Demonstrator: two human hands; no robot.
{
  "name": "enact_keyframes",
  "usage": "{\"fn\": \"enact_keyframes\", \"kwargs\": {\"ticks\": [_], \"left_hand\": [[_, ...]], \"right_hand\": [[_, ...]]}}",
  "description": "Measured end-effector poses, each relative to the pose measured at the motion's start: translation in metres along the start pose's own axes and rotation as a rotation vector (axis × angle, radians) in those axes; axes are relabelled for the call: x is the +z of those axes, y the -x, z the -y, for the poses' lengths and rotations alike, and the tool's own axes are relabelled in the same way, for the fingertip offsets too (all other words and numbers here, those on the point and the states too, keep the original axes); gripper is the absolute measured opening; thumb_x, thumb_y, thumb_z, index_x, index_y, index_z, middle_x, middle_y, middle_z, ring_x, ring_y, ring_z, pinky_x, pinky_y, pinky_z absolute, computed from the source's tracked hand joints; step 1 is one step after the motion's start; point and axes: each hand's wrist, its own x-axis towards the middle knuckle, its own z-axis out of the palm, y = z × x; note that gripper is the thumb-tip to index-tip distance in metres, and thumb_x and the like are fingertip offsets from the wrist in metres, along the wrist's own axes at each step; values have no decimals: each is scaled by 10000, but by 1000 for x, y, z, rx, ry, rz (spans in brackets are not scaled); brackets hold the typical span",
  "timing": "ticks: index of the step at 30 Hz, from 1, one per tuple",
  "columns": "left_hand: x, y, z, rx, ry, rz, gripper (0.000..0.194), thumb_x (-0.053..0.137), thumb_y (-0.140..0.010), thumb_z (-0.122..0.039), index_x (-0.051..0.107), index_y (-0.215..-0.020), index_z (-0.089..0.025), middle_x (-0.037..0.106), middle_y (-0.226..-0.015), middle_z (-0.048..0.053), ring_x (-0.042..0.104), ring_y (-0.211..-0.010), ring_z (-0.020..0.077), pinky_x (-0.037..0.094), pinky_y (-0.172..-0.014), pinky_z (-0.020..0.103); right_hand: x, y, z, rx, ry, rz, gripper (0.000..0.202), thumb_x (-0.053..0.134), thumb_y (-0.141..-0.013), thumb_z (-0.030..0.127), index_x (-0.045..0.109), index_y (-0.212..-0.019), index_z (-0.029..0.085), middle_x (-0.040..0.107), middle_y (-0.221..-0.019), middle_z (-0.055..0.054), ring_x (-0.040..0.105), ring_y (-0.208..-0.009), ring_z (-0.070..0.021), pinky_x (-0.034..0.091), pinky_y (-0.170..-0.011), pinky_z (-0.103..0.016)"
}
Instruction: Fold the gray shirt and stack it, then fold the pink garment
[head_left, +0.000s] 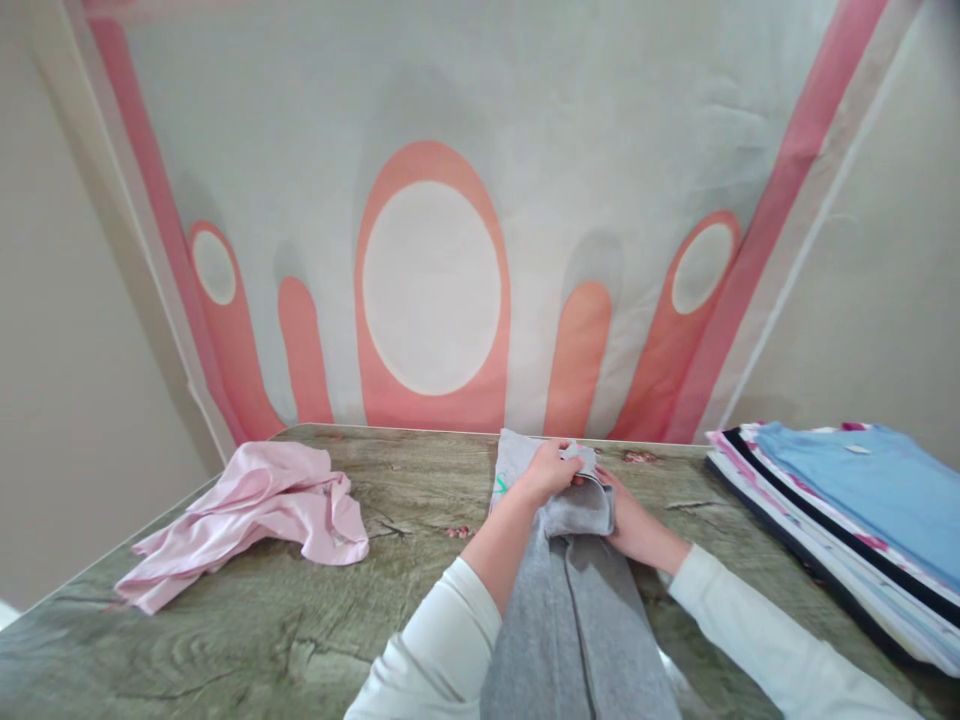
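Hands [553, 472] half-curled around bunched gray garment [551, 600]

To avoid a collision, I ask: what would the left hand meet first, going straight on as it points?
Probably the grey garment it touches, then the right hand; depth is unclear.
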Motion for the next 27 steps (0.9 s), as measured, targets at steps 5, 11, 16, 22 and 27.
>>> {"fn": "enact_keyframes", "kwargs": {"ticks": [5, 11, 16, 22, 27], "left_hand": [[3, 4, 3, 36, -78, 107, 378, 365, -904, -372, 517, -1131, -111, 671, -856, 99, 637, -636, 139, 457, -500, 196], [-25, -9, 14, 121, -278, 26, 244, 446, -858, -241, 619, -1011, -160, 672, -978, 68, 623, -894, 168, 477, -796, 277], [-79, -20, 37, 144, -462, -326, 371, 408, -785, -42, 610, -1080, -144, 601, -1151, 101, 491, -1138, 214, 330, -995, 334], [-111, -17, 70, 175, -594, -480, 386, 384, -776, -9, 615, -1057, -138, 602, -1142, 105, 509, -1113, 206, 338, -987, 330], [-103, -23, 84, 262, -640, -422, 348, 396, -843, -99, 576, -1132, -170, 568, -1209, 68, 491, -1140, 161, 325, -1003, 277]], "right_hand": [[-13, -2, -19, 378, -213, -120, 387, 370, -751, 184, 599, -1063, 169, 643, -1073, -91, 609, -947, -217, 495, -791, -365], [-2, -8, -26, 432, -229, -227, 402, 559, -752, 331, 501, -1098, 136, 663, -970, -123, 642, -830, -215, 510, -712, -337], [2, -7, -34, 362, -258, -220, 407, 558, -761, 283, 443, -1128, 149, 663, -967, -114, 648, -823, -197, 503, -731, -334], [5, -5, -41, 339, -114, -283, 387, 509, -778, 260, 451, -1145, 150, 659, -954, -110, 643, -838, -198, 489, -740, -325], [6, -5, -45, 337, -79, -287, 393, 471, -804, 287, 448, -1170, 144, 668, -932, -106, 644, -817, -199, 486, -729, -322]]}}
